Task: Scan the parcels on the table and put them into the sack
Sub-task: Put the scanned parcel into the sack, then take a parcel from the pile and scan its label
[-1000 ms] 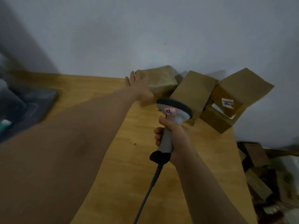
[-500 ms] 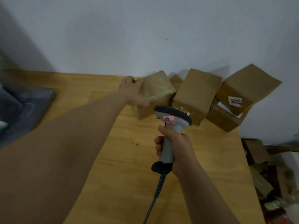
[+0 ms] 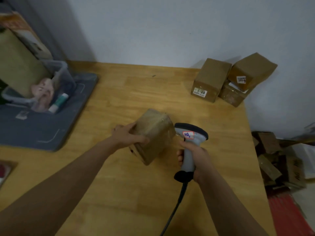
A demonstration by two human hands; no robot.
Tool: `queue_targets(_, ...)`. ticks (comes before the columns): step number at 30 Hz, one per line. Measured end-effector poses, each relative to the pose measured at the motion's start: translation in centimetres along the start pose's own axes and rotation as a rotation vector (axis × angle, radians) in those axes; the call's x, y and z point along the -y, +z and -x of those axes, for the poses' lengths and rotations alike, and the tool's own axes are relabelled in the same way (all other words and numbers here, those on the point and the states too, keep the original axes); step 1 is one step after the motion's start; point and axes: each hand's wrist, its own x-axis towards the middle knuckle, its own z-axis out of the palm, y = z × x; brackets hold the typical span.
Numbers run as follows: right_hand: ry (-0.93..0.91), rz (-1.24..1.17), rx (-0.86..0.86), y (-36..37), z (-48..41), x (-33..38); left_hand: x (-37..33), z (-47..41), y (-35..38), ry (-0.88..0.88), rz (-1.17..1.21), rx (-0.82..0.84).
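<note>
A taped parcel (image 3: 154, 135) is being gripped by the left hand (image 3: 127, 137) and tilted over the table (image 3: 119, 92), presumably to present a face to the scanner (image 3: 190, 133) being clasped in the right hand (image 3: 196, 156). Other parcels (image 3: 210, 79) are being kept by the wall.

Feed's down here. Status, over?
Left hand grips parcel. Right hand holds scanner beside it. Other parcels far right. Nothing blocking.

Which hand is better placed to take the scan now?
Right. The right hand grips the scanner, whose head sits close beside the parcel. The left hand is occupied holding that parcel, so it can probably only steady or turn it.
</note>
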Motion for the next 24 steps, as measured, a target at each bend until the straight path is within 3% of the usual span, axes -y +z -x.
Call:
queue_targets(3, 0.023, 0.027, 0.029, 0.7, 2.1, -1.9, 2.5, 3.4, 0.0, -0.018, 0.307, 0.163)
queue_targets(5, 0.041, 0.045, 0.045, 1.2, 3.0, -2.9, 3.5, 4.0, 0.1, -0.041, 0.372, 0.035)
queue_targets(8, 0.051, 0.062, 0.045, 2.0, 3.9, -3.8, 4.0, 4.2, 0.4, 0.036, 0.117, -0.31)
queue_targets(11, 0.035, 0.053, 0.045, 2.4, 4.8, -4.1, 3.2, 4.6, 0.8, -0.008, -0.272, -0.259)
queue_targets(13, 0.015, 0.058, 0.05, 2.3, 5.3, -4.2, 2.5, 4.8, 0.8, -0.049, -0.326, -0.221)
queue_targets(18, -0.028, 0.109, 0.067, 2.1, 6.5, -4.4, 2.3, 5.2, -0.1, -0.072, -0.214, -0.25)
queue_targets(24, -0.065, 0.187, 0.15, 3.5, 8.3, -4.6, 6.0, 6.8, -0.9, -0.053, 0.374, -0.353)
